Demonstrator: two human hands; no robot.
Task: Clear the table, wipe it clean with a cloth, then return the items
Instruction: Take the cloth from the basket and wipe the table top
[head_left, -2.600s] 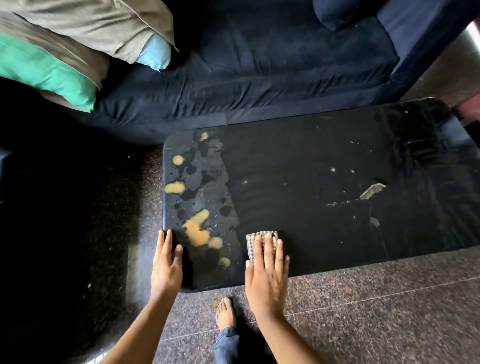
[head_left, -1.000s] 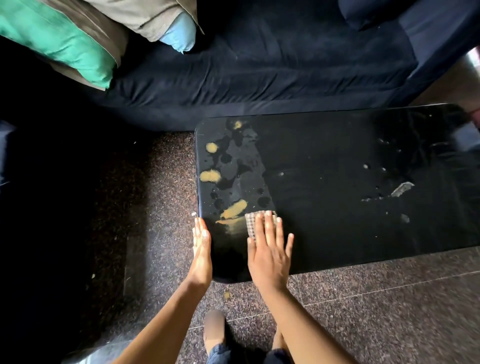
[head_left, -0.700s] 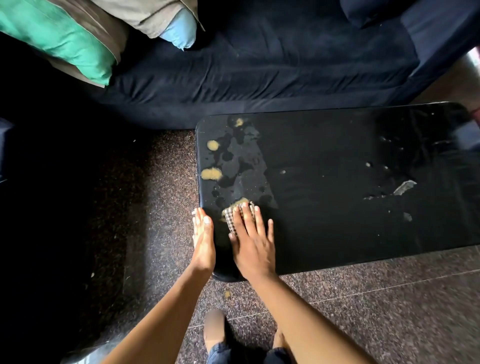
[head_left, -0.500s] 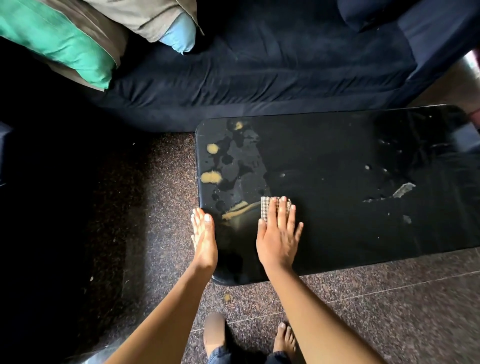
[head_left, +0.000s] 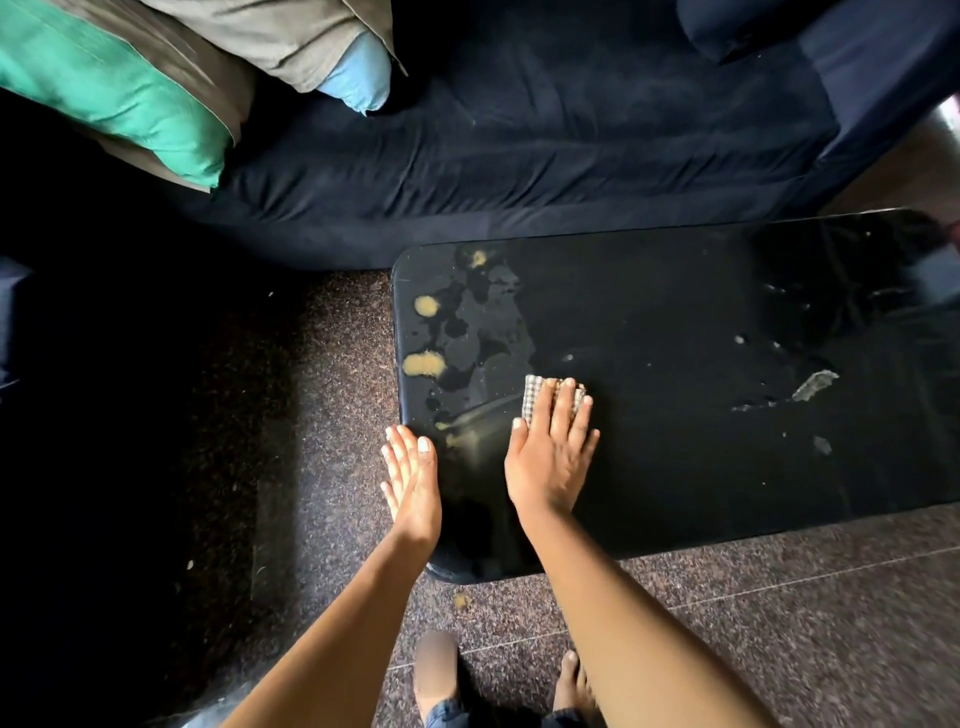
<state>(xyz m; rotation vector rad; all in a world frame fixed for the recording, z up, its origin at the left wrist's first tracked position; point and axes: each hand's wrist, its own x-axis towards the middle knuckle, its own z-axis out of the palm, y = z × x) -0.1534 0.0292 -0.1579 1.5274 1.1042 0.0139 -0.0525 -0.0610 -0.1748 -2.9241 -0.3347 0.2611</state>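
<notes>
Yellow stain by the near-left corner of the black table (head_left: 675, 457) is now only a thin smear (head_left: 467, 434), so the wiping is progressing; two yellow spots (head_left: 423, 364) are left. The right hand (head_left: 550, 457) presses flat on the small checked cloth (head_left: 534, 395) there. The left hand (head_left: 413, 478), fingers straight, waits at the table's left edge.

The black glossy table (head_left: 675, 322) carries yellow blotches (head_left: 423, 362) and wet patches (head_left: 493, 332) near its left end, pale flecks (head_left: 814, 384) farther right. A small checked cloth (head_left: 534, 396) lies flat on it, mostly under the right hand (head_left: 550, 457).
</notes>
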